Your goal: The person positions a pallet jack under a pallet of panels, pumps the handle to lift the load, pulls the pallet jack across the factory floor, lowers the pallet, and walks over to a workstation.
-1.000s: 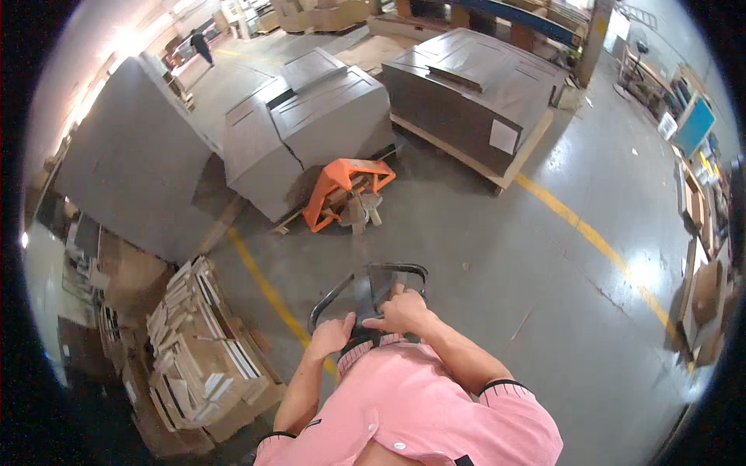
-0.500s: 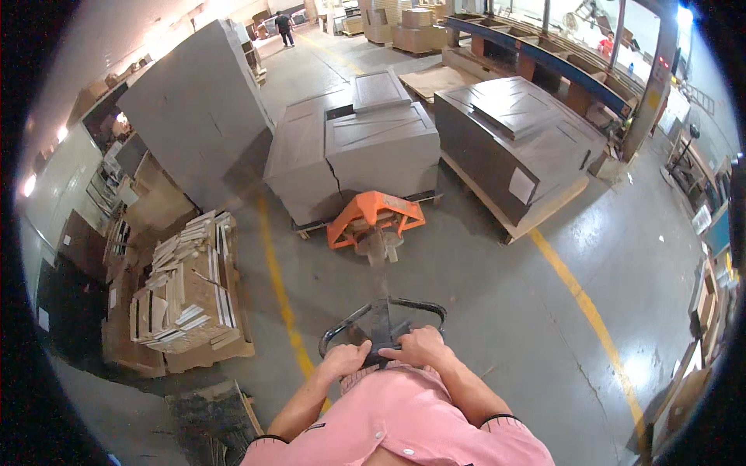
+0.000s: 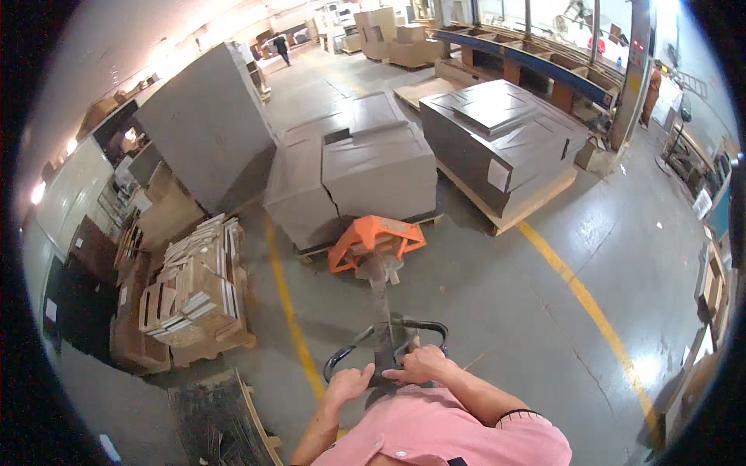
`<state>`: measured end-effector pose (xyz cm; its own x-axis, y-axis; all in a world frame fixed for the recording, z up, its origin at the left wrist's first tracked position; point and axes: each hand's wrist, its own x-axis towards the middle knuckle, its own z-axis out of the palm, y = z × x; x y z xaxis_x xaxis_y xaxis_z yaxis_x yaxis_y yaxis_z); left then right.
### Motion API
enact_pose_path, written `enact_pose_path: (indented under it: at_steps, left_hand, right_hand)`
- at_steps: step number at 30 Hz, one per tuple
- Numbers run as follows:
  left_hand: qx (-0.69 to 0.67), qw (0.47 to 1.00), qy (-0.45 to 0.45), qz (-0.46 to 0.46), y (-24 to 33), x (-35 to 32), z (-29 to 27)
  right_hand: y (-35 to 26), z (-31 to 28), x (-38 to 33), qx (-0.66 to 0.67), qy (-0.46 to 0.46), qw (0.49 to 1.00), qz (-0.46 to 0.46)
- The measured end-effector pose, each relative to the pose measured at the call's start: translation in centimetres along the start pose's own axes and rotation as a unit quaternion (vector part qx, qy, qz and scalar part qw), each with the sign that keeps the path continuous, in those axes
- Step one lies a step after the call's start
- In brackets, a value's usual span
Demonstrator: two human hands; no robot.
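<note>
My left hand (image 3: pixel 350 385) and my right hand (image 3: pixel 422 365) are closed on the black loop handle (image 3: pixel 443 332) of a pallet jack, close to my body. The right hand grips near the middle of the handle, the left hand at its left side. From there the shaft runs forward to the orange pallet jack base (image 3: pixel 378 233). The jack stands against a pallet loaded with large grey panels (image 3: pixel 377 186). The upper panels have raised frames, and a dark jagged crack-like line runs down the near side. The jack's forks are hidden under the load.
At right stands another pallet of grey panels (image 3: pixel 466 155). At left are a tall grey stack (image 3: pixel 202 124), a pallet of wooden strips (image 3: pixel 194 291) and a dark pallet (image 3: pixel 217 419). Yellow lines (image 3: pixel 587 303) mark the floor. A distant person (image 3: pixel 281 50) walks; another (image 3: pixel 651 97) stands at right.
The pallet jack and its grey load have come toward me relative to the neighbouring stacks. Both hands keep hold of the handle. My view has shifted slightly, and a person now shows at the right.
</note>
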<state>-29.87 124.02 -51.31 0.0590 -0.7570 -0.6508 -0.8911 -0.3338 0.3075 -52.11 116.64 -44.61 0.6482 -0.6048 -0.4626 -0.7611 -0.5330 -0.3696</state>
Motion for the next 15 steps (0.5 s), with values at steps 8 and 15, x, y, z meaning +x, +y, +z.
enact_pose_path:
  at_steps: [8,15]
  left_hand:
    - [-0.032,0.999,0.008,-0.006,6.1,-8.6,7.5]
    - [-0.088,0.994,0.003,-0.058,16.1,-15.8,17.6]
  right_hand:
    - [2.0,3.0,-10.4,-0.018,-0.034,0.999,-0.021]
    - [7.7,6.6,-21.3,-0.043,-0.094,0.994,-0.042]
